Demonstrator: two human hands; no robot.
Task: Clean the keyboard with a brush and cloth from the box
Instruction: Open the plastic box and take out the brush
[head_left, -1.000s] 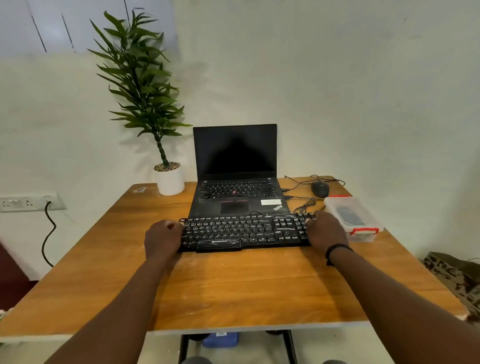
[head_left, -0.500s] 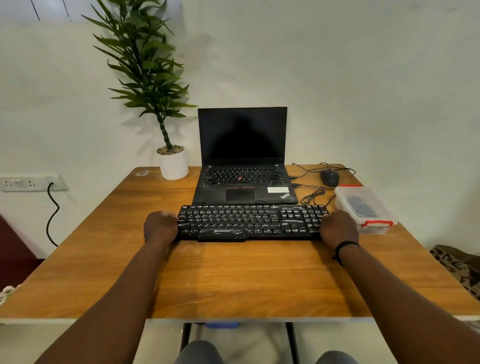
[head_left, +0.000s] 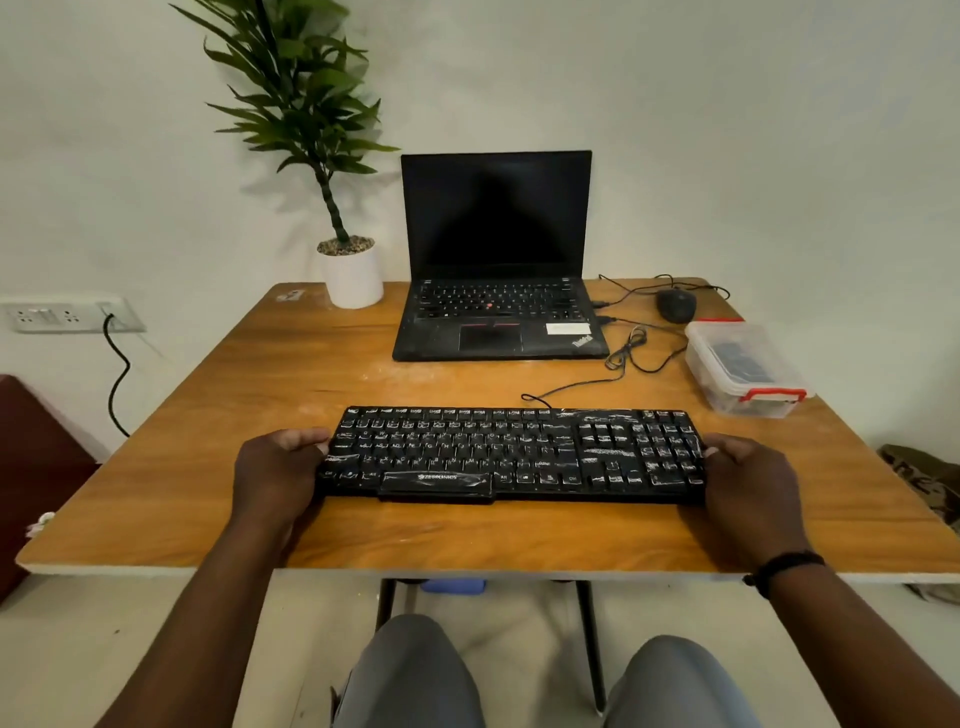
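A black full-size plastic keyboard (head_left: 514, 454) lies flat on the brown wooden surface (head_left: 291, 379), parallel to the near edge and a little back from it, roughly centred. White dust or streaks show across its keycaps. Its thin black cable (head_left: 587, 382) runs from the back edge toward the far right.

The left hand (head_left: 278, 470) grips the keyboard's left end, fingers (head_left: 301, 439) curled over the top edge at that corner. The right hand (head_left: 748, 478) grips the right end in the same way, fingers curled onto the outer keys. A black band (head_left: 784, 569) sits on the right wrist. Both forearms cross the near edge of the surface.

A clear rectangular plastic box with red latches (head_left: 745, 366) stands near the right edge, behind and to the right of the keyboard, apart from it. Its lid is on; dark contents show through the plastic, but what they are cannot be told.

An open black laptop (head_left: 496, 260) with a dark screen stands at the middle of the far edge. A black computer mouse (head_left: 675, 304) lies near the far right corner, just behind the box. A green plant in a white cylindrical pot (head_left: 350, 273) stands at the far edge, left of the laptop. A white wall socket panel (head_left: 67, 314) with a black cord plugged in is fixed to the wall beyond the left edge.
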